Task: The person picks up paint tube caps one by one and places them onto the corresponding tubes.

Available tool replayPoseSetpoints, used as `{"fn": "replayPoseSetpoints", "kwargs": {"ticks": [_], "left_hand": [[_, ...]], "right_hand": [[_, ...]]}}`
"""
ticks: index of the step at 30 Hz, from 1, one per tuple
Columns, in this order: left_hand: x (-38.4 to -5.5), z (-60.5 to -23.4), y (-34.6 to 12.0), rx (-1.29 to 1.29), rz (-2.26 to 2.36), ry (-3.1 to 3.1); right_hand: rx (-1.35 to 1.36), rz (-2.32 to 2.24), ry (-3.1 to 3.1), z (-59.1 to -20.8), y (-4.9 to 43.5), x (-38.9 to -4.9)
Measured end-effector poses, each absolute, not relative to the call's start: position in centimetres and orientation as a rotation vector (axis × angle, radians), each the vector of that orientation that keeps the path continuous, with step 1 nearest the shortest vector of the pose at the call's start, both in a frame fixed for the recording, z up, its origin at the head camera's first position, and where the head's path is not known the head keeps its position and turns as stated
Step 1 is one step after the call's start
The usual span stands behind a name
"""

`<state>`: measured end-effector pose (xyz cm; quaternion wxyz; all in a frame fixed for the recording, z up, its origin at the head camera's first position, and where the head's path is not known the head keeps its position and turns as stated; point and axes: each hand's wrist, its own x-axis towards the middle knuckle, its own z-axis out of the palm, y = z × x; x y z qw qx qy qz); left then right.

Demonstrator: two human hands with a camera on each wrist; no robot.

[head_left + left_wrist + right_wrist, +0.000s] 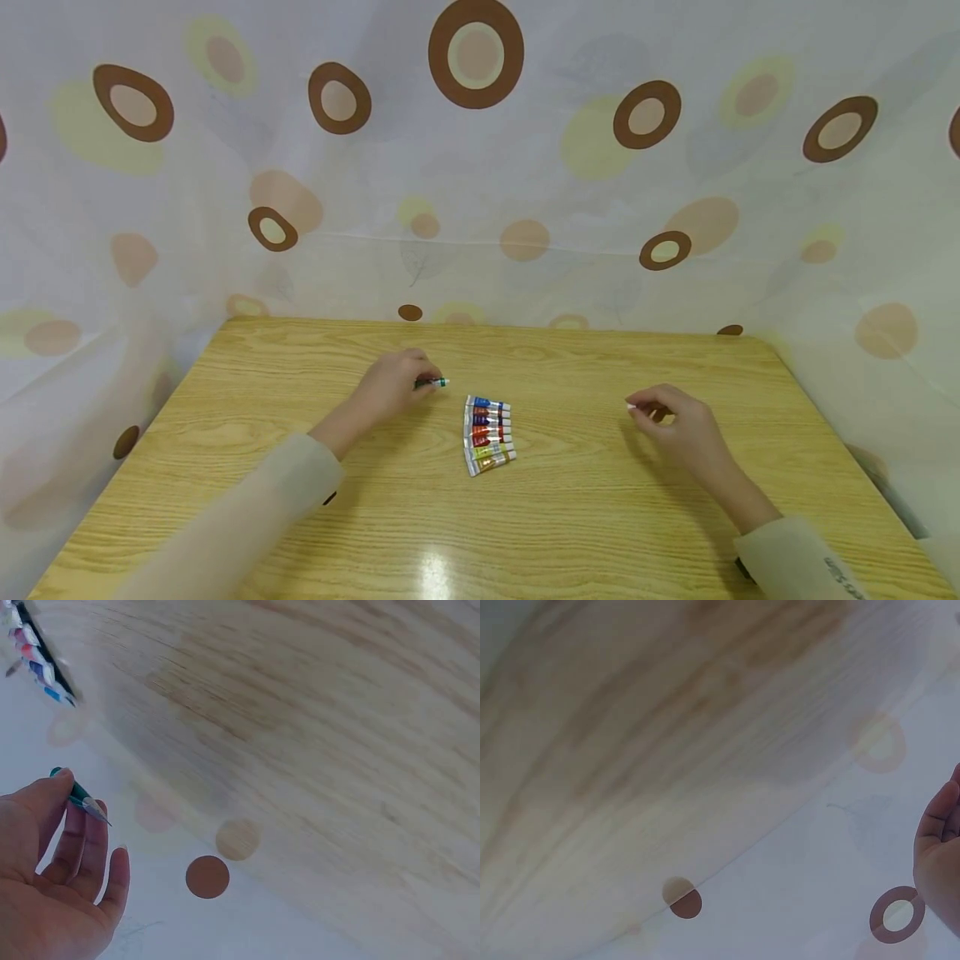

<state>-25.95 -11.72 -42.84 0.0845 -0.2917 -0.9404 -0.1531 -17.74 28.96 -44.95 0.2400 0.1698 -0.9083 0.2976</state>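
Observation:
My left hand (392, 385) pinches a small green paint tube (431, 383) between thumb and fingers, low over the far left of the table. In the left wrist view the tube's silver end (96, 810) points away from the thumb. To the right of that hand lies a fanned row of paint tubes (489, 435), white caps facing right, in blue, purple, red, yellow-green, gold and other colours. Right of the row, my right hand (678, 425) pinches a tiny white piece (631, 407) at its fingertips; its exact kind is too small to tell. Only part of this hand shows in the right wrist view.
The wood-grain table (570, 525) reaches back to a pale curtain (480, 167) with brown ring and dot prints, which also hangs along both sides. A light glare lies near the table's front.

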Motion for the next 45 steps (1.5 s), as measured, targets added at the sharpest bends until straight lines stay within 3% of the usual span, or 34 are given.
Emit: {"fn": "replayPoseSetpoints", "kwargs": {"ticks": [22, 45], "left_hand": [[-21.9, -40.9, -5.5, -1.227, -0.511, -2.519], [-18.5, -39.6, -3.6, -1.362, -0.587, -2.38]], "right_hand": [[0.636, 0.912, -2.421, -44.4, 24.4, -17.1], [0.88, 1.11, -2.234, -43.3, 19.8, -14.9]]}}
